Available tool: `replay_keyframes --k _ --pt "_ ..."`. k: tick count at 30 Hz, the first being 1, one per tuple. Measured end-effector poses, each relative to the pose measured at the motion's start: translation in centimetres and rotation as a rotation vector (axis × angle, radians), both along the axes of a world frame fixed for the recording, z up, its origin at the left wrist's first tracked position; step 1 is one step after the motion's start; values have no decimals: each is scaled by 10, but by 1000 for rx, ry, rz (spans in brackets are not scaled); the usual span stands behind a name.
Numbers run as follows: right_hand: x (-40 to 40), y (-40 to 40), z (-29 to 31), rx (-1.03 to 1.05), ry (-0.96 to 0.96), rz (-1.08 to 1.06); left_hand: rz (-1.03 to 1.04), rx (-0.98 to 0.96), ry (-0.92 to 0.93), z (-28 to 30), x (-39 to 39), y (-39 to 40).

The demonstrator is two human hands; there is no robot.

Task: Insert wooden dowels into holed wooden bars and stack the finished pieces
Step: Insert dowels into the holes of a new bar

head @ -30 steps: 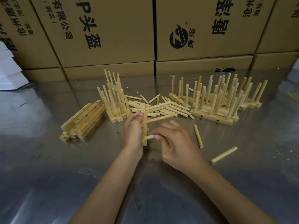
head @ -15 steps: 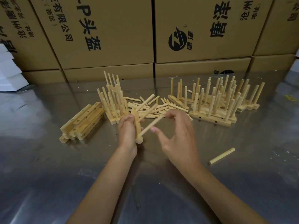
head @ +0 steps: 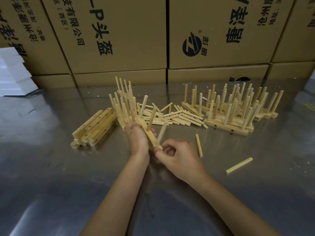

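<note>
My left hand (head: 137,138) grips a holed wooden bar (head: 148,133) held tilted above the table, with three dowels standing out of it. My right hand (head: 177,155) has its fingers curled at the bar's near end, by the base of the nearest dowel (head: 162,133). A pile of loose dowels (head: 172,116) lies behind the hands. Bare holed bars (head: 95,126) are stacked at the left. Finished pieces stand in a cluster at the right (head: 235,109), and a smaller group (head: 124,106) stands just behind my left hand.
Two single dowels (head: 199,145) (head: 239,165) lie on the shiny metal table (head: 68,184) to the right of my hands. Printed cardboard boxes (head: 119,40) wall off the back. White foam blocks (head: 12,74) sit at the far left.
The bar has turned so that its dowels point up. My right hand came down from the upper dowels to the bar's near end. The dowel it held slanted now stands in the bar.
</note>
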State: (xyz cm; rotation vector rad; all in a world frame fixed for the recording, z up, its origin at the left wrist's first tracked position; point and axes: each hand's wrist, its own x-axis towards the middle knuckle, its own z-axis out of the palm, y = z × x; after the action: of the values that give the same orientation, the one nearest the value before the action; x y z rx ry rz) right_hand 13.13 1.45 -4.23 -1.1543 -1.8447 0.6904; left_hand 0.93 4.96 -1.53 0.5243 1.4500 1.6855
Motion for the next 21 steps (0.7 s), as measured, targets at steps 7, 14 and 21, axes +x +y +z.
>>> replay_keyframes --k 7,14,21 --pt "-6 4 3 96 -153 -12 362 -17 608 6 -50 -3" --pt "-41 15 -3 79 -280 91 415 -437 1279 -2 -119 -14" --pt "-94 43 -2 109 -379 28 382 -547 1253 -10 -118 -10"
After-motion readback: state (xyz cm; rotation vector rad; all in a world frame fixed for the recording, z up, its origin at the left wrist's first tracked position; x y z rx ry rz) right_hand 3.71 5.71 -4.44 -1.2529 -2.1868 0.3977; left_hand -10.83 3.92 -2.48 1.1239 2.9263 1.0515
